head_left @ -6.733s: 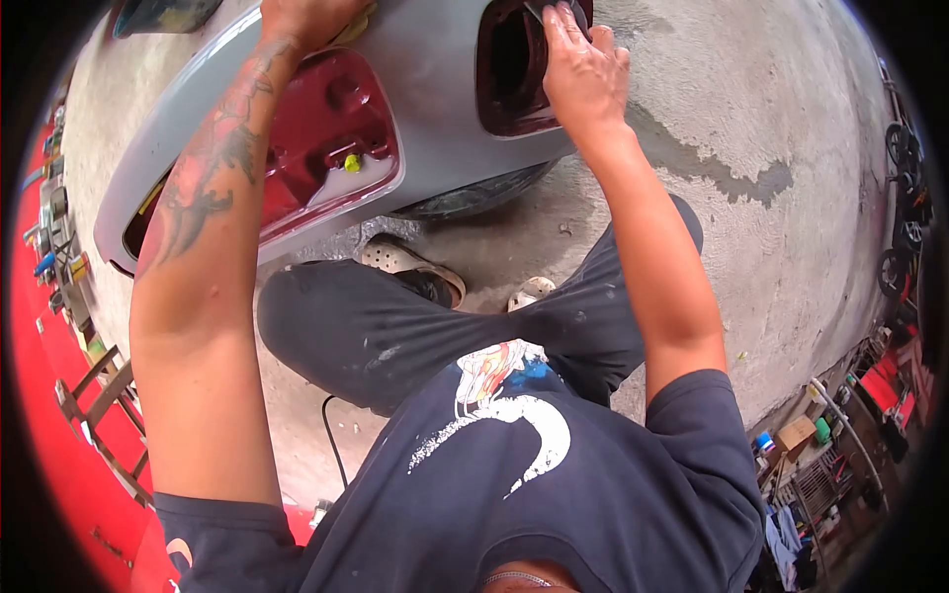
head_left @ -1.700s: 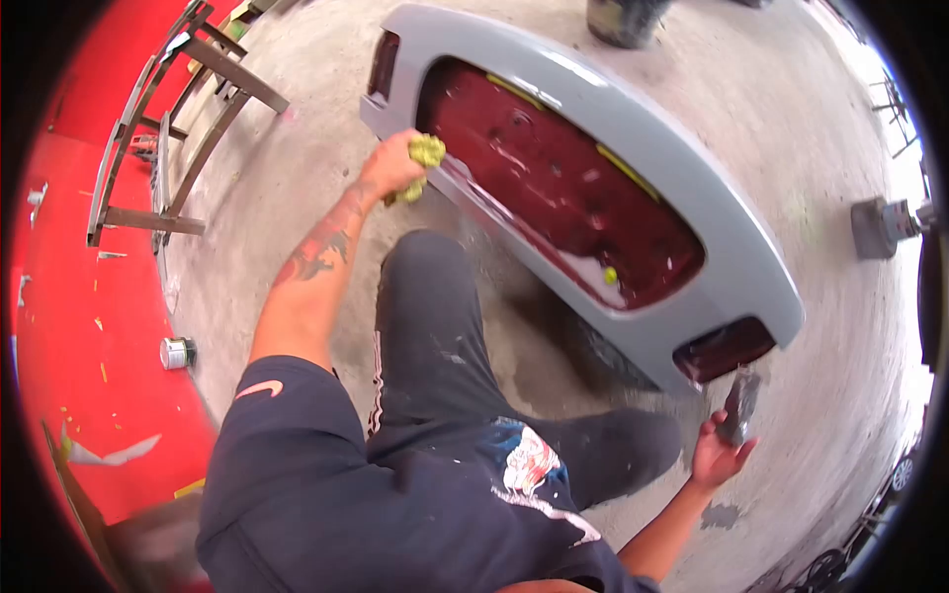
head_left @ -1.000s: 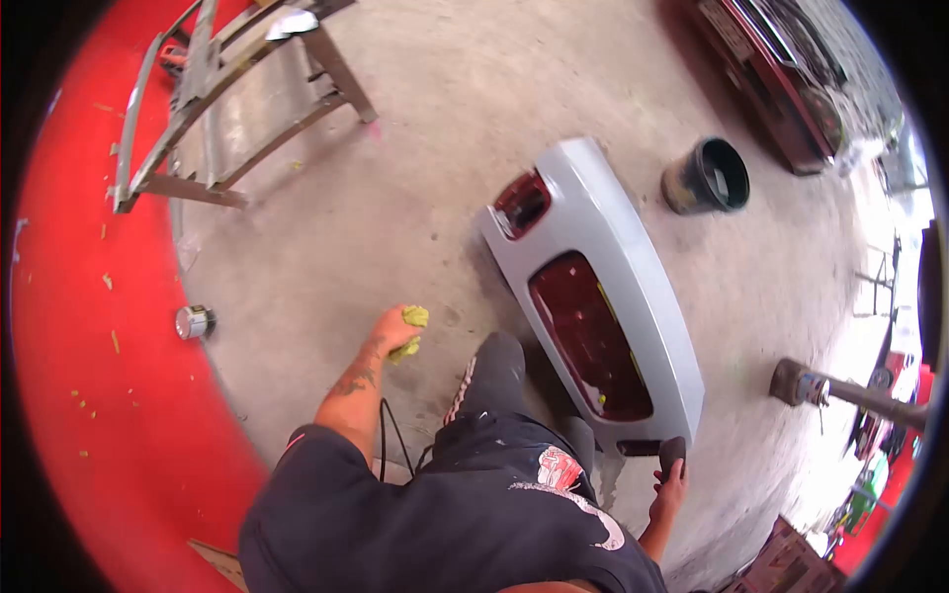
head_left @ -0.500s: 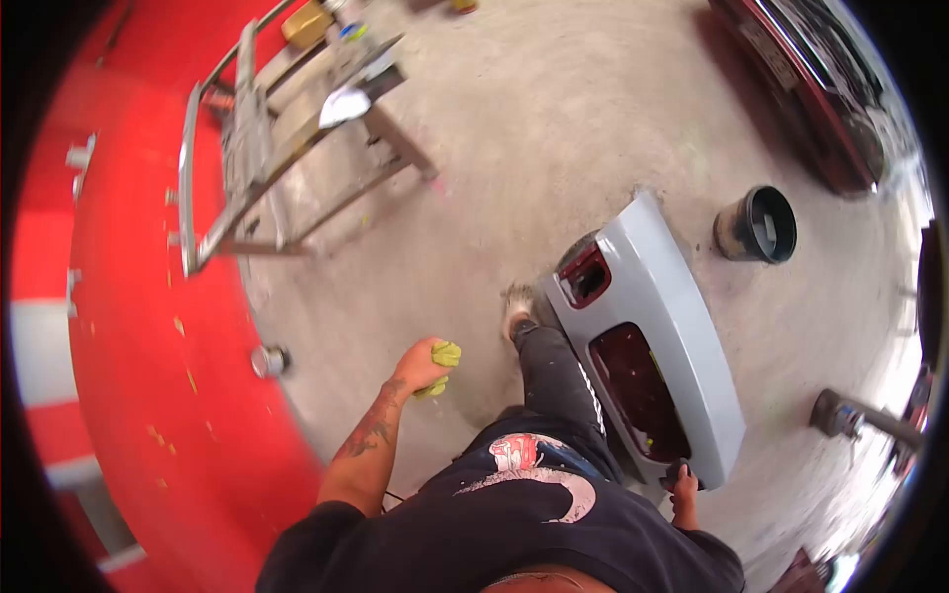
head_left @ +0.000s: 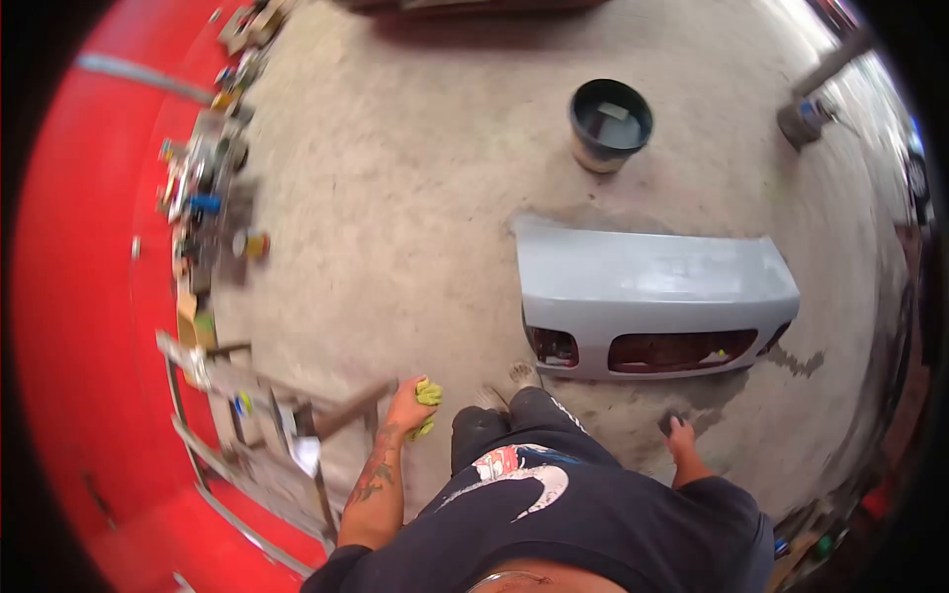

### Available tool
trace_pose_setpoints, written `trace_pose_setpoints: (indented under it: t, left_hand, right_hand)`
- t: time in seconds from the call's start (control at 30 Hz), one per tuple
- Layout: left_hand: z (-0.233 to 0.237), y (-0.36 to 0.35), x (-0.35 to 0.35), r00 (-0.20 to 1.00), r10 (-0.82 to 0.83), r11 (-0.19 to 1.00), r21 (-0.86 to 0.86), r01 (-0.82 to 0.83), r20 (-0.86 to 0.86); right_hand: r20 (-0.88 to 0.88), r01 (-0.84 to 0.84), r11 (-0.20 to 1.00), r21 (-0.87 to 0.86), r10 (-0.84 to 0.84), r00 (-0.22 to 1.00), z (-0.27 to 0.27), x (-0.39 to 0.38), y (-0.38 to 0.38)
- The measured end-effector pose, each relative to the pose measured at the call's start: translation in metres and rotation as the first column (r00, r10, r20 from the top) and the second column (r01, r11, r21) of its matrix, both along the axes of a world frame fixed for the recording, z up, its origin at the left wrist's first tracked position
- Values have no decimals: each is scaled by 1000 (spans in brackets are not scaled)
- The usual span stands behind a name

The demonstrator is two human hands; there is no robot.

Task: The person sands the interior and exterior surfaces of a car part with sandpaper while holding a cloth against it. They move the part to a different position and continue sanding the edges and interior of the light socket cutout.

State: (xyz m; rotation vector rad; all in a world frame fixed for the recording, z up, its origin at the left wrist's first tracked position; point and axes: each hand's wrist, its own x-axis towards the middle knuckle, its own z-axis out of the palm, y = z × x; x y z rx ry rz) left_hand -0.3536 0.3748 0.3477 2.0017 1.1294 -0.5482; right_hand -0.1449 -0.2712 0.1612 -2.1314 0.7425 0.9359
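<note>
Your left hand (head_left: 403, 407) grips cloth (head_left: 428, 393); right hand (head_left: 682, 438) holds dark pad (head_left: 667, 423). Panel (head_left: 647, 269) grey outside, recesses (head_left: 647, 352) dark red; how much is finished, can't tell.

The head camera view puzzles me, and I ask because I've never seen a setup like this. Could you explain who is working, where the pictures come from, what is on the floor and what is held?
There is no robot here: a person works with two bare hands. Every picture comes from one camera on the person's head, looking forward and down.

On the concrete floor ahead are a grey car panel with dark red openings and, beyond it, a dark bucket. The left hand holds a crumpled yellow-green cloth. The right hand holds a small dark object, too unclear to name. Neither hand touches the panel.
</note>
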Motion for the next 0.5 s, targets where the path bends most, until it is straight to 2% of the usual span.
trace_pose_setpoints:
  t: [0.03,0.1,0.2,0.27,0.3,0.4,0.47,0.5]
  left_hand:
    - [-2,18,29,998,-59,998,4,59,0]
    - [-16,50,92,987,-132,989,-53,138,93]
    - [-13,82,219,943,-329,937,-110,332,50]
    - [-36,107,298,865,-472,869,-72,489,172]
    - [-47,116,340,855,-477,868,-45,495,205]
    - [-81,134,491,811,-515,830,-74,552,279]
    - [-140,141,594,752,-550,795,-49,605,363]
    - [-166,137,651,689,-618,739,-18,673,379]
  right_hand:
    - [114,136,990,-25,-132,985,-21,-37,-27]
    - [4,309,926,-217,-316,949,28,-97,-19]
    - [-125,537,771,-343,-604,787,81,-172,46]
    - [-175,644,675,-360,-727,664,110,-192,116]
    - [-174,709,615,-345,-784,596,126,-189,162]
    - [-280,755,587,-292,-808,519,142,-219,275]
    - [-377,762,576,-296,-803,461,164,-251,350]
    - [-350,712,557,-428,-828,438,187,-237,403]
